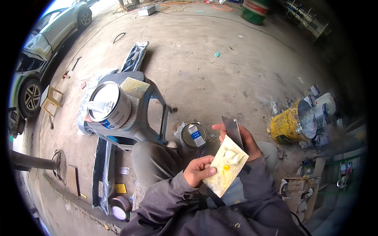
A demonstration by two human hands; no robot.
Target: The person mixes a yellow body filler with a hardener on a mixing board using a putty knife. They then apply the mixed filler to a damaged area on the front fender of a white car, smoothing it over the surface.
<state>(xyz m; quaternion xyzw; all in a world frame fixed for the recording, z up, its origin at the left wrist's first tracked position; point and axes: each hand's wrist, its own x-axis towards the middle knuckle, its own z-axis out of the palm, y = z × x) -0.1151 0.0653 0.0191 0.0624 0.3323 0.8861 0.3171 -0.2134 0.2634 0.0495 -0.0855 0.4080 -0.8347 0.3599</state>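
Observation:
My left hand (199, 170) grips the left edge of a flat cream-coloured mixing board (217, 184), thumb on top. On the board sit a mound of pale putty (231, 155) and a small orange-yellow dab (226, 167). My right hand (249, 144) is closed around a thin dark putty scraper (231, 129), held tilted just above the board's far edge; a bit of pale paste clings to its upper corner. The right index finger stretches out behind the blade. In front of my lap stands a metal can (188, 144) with a blue and white box (195, 134) on its top.
At left a blue-grey plastic stool (146, 118) bears a large white can (123, 112) and another pale board (134, 87). Long wrapped parts (135, 57) lie beside it. A stained yellow bucket (289, 122) lies tipped at right. A car (51, 29) stands far left.

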